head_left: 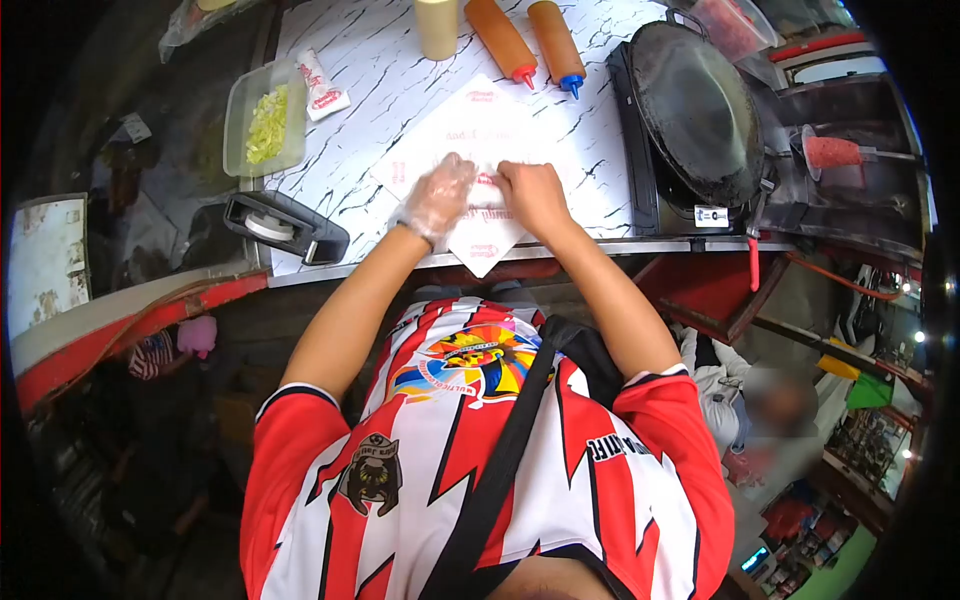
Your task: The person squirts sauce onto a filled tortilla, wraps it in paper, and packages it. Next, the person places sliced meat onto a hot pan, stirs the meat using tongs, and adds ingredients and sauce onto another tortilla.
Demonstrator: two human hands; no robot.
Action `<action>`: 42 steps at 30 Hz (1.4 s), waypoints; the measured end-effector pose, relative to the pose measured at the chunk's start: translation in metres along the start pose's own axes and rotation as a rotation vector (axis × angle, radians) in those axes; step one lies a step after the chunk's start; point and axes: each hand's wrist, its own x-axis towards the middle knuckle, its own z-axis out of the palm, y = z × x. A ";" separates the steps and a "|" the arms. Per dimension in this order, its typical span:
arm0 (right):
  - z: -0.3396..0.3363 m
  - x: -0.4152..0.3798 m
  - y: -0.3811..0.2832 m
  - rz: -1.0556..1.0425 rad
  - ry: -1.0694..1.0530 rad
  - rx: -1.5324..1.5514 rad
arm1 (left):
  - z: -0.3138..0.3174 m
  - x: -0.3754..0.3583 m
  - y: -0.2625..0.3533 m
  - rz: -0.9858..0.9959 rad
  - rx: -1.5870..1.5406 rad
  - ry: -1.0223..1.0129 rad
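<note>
My left hand (441, 197), in a clear plastic glove, presses its curled fingers on the left side of a small white bundle (486, 192) of red-printed wrapping paper. Bare, my right hand (537, 200) pinches the bundle's right end. What the paper holds inside is hidden. Under both hands lies printed wrapping paper (470, 125), set diagonally, with one corner reaching past the counter's front edge. A finished-looking paper-wrapped roll (322, 88) lies farther back on the left, beside a plastic tub (236, 130) of chopped green lettuce (268, 125).
A black tape dispenser (290, 228) stands at the counter's front left. Sauce bottles with a red cap (502, 43) and a blue cap (557, 45), plus a pale bottle (437, 28), are at the back. A round black griddle (697, 110) sits on a stove at right. A person (720, 395) is behind, right.
</note>
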 end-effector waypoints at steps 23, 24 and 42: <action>-0.007 0.023 0.031 -0.483 0.180 -0.211 | -0.030 0.026 -0.007 0.052 0.521 -0.384; -0.005 0.023 0.027 -0.464 0.203 -0.245 | -0.032 0.033 -0.002 -0.005 0.517 -0.355; 0.011 0.039 -0.007 -0.457 0.265 -0.252 | -0.073 0.040 -0.024 0.025 0.012 0.159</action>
